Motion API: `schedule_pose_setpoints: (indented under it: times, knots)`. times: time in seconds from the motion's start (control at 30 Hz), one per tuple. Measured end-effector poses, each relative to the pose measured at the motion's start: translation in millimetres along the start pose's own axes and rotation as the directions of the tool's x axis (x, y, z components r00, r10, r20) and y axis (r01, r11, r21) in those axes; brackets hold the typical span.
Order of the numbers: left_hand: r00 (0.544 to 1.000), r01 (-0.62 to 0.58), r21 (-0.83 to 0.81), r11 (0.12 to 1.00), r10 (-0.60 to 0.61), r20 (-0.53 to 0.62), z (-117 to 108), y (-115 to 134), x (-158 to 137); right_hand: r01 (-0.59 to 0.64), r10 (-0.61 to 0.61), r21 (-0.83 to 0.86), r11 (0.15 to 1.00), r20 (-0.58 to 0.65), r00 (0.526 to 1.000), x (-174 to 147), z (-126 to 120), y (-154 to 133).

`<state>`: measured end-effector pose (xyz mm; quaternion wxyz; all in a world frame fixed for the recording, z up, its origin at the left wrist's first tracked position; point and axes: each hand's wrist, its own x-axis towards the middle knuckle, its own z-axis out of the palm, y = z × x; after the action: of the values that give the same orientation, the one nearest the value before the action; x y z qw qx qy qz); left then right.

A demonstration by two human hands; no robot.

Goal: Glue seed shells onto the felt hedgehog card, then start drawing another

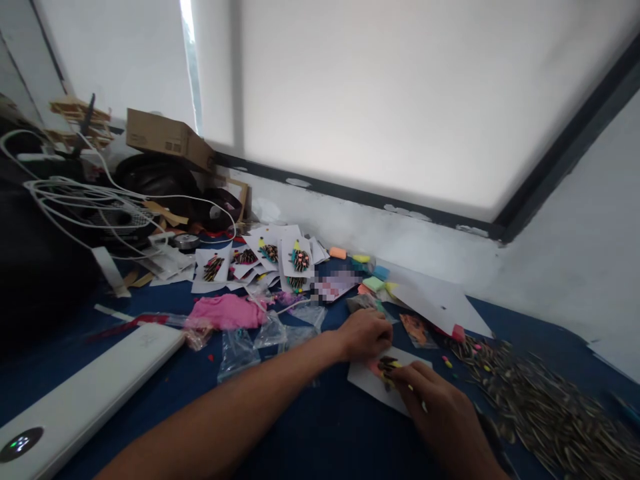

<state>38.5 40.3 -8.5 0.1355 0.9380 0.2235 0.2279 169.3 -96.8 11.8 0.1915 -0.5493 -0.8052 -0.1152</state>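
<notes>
From far left, leave the long white case with green lights lying on the blue tabletop, well apart from the work. Just beyond its upper end, leave the pink cloth alone too. Keep the left forearm from dragging the crumpled clear plastic bags; judge them likely to slide or snag, lying so near the arm. Behind these, leave the cards with striped-seed figures overlapping and undisturbed.

Next, note the left hand at the far edge of the white card, fingers curled inward; cannot tell whether gripping anything or only steadying the paper. Best to press that edge down, to stop any swivelling.

Find the card itself flat on the tabletop between and partly under both hands, bearing a cluster of dark striped pieces with touches of yellow and pink. Push straight down there, gently, rather than sideways, to avoid shifting neighbouring pieces.

At the cluster's right side, see the right hand with thumb and fingers drawn together; cannot tell whether pinching a piece or merely pressing, being blurred. Avoid brushing the cluster with the knuckles.

Farther right, keep stray bits of the sunflower-seed pile off the card.
</notes>
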Motion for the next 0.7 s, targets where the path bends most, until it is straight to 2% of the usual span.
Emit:
schedule_pose_setpoints:
  times: [0.7]
  knots:
    - [1.000,0.014,-0.024,1.000,-0.014,0.010,1.5,-0.5,0.6,0.054,-0.033,-0.198,0.979,0.107,0.994,-0.5,5.7,1.4]
